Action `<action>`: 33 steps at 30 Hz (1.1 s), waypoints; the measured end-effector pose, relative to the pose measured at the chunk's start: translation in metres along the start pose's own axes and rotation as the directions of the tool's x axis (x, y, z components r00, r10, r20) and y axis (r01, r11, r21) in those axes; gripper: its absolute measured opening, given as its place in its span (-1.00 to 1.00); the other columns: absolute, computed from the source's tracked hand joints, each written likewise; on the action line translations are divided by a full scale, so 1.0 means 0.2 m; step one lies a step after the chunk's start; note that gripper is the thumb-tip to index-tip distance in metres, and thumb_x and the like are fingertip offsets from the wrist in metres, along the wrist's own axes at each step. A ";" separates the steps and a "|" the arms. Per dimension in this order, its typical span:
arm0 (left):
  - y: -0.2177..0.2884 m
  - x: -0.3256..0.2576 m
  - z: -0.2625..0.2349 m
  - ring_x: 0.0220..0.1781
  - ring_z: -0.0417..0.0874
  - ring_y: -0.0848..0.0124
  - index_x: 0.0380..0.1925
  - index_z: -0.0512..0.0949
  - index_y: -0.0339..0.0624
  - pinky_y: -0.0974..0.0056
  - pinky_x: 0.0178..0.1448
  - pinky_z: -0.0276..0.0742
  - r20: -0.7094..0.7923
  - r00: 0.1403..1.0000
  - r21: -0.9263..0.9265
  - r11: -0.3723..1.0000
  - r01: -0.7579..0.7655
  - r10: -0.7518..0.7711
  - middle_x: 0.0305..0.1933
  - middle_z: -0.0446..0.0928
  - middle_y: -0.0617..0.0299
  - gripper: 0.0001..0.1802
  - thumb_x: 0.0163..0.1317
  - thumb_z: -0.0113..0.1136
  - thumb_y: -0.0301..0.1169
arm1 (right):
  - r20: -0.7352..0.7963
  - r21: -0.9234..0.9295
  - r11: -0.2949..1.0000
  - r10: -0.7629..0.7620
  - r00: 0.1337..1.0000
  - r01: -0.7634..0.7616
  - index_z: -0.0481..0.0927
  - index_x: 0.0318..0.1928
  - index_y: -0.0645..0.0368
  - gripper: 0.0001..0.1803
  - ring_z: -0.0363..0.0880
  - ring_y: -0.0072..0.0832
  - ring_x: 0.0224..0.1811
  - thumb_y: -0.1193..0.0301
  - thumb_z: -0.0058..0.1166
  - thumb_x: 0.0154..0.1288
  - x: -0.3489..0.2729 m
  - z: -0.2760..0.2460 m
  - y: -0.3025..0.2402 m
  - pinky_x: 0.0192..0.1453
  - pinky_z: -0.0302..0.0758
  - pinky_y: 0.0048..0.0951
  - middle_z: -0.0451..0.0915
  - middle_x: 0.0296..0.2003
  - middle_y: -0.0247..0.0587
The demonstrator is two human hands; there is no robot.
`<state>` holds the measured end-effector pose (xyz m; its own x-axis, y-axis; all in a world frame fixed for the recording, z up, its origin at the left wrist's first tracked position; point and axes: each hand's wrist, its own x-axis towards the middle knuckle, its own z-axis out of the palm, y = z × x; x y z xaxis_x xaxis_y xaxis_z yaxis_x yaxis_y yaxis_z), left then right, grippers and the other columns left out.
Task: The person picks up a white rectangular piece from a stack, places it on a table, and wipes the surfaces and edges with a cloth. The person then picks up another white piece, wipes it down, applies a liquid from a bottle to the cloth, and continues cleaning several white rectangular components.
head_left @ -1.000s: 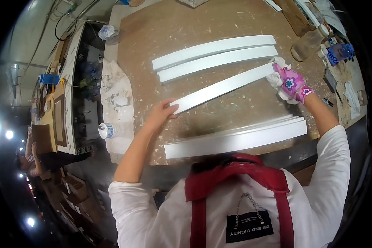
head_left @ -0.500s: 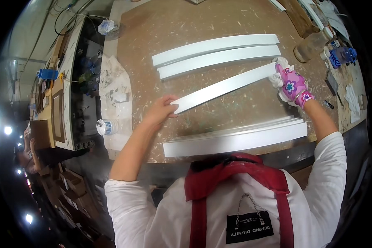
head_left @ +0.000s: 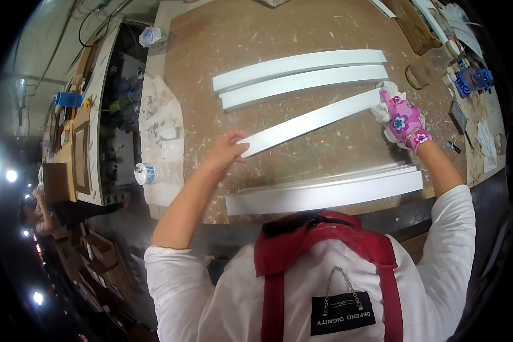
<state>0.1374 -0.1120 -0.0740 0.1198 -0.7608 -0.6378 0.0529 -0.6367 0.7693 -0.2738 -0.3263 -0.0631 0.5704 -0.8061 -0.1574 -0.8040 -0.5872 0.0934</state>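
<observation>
A long white board (head_left: 313,121) lies at a slant over the worktable, its right end farther from me. My bare left hand (head_left: 227,153) grips its near left end, thumb on top. At the opposite end is my right hand (head_left: 403,122), in a pink flowered glove, closed around a crumpled white cloth (head_left: 392,91). The cloth touches the board's end; the fingertips are partly hidden. Beyond lie two similar white boards (head_left: 305,85), side by side. Closer to me, several more white strips (head_left: 325,194) lie together along the table's front edge.
Paint marks speckle the brown worktable (head_left: 211,34). A clear jar (head_left: 430,67) and a blue-labelled bottle (head_left: 474,80) stand at the right. On the left are a white tub (head_left: 148,173) and a stained cloth (head_left: 162,122). Another person (head_left: 43,211) is at far left.
</observation>
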 end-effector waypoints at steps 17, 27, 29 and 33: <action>0.04 -0.17 0.06 -0.06 0.56 0.52 0.09 0.33 -0.23 0.44 -0.02 0.50 -0.096 0.954 -0.064 0.955 -0.290 0.283 -0.06 0.53 0.22 -0.46 0.08 0.23 -0.64 | -0.197 0.288 0.883 -0.324 0.925 0.370 0.49 -0.10 0.16 -0.72 0.60 -0.20 -0.22 0.27 -0.01 0.25 0.12 -0.15 -0.38 -0.12 0.55 -0.32 0.58 -0.21 -0.09; 0.10 -0.29 0.06 -0.13 0.57 0.46 0.05 0.38 -0.31 0.40 -0.11 0.50 -0.118 0.803 0.148 0.809 -0.568 0.585 -0.13 0.52 0.13 -0.56 0.14 0.20 -0.54 | -0.286 0.487 0.620 -0.552 0.783 0.615 0.59 -0.18 -0.01 -0.72 0.61 -0.43 -0.32 0.21 0.16 0.09 0.20 -0.56 -1.18 -0.29 0.56 -0.40 0.62 -0.32 -0.25; 0.07 -0.31 0.04 -0.13 0.57 0.46 0.03 0.38 -0.30 0.38 -0.09 0.50 -0.141 0.891 0.079 0.902 -0.424 0.431 -0.15 0.53 0.13 -0.59 0.15 0.19 -0.57 | 0.068 0.781 0.575 -0.466 0.882 0.244 0.58 -0.06 -0.02 -0.69 0.61 -0.52 -0.33 0.24 0.13 0.18 0.17 -0.73 -1.04 -0.30 0.57 -0.54 0.63 -0.32 -0.30; 0.01 -0.24 0.03 -0.15 0.57 0.47 0.02 0.39 -0.31 0.38 -0.10 0.50 -0.115 0.907 0.017 0.914 -0.406 0.405 -0.16 0.54 0.13 -0.61 0.18 0.16 -0.56 | -0.083 0.397 0.841 -0.367 0.927 0.368 0.40 0.00 0.20 -0.62 0.60 -0.19 -0.29 0.27 -0.03 0.22 0.20 -0.39 -0.59 -0.17 0.57 -0.29 0.57 -0.24 -0.01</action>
<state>0.1264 -0.0772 -0.0407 0.2437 -0.9335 -0.2632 -0.0167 -0.2753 0.9612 -0.1427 -0.2937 -0.0033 0.8373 -0.5377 -0.0988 -0.5326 -0.7613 -0.3699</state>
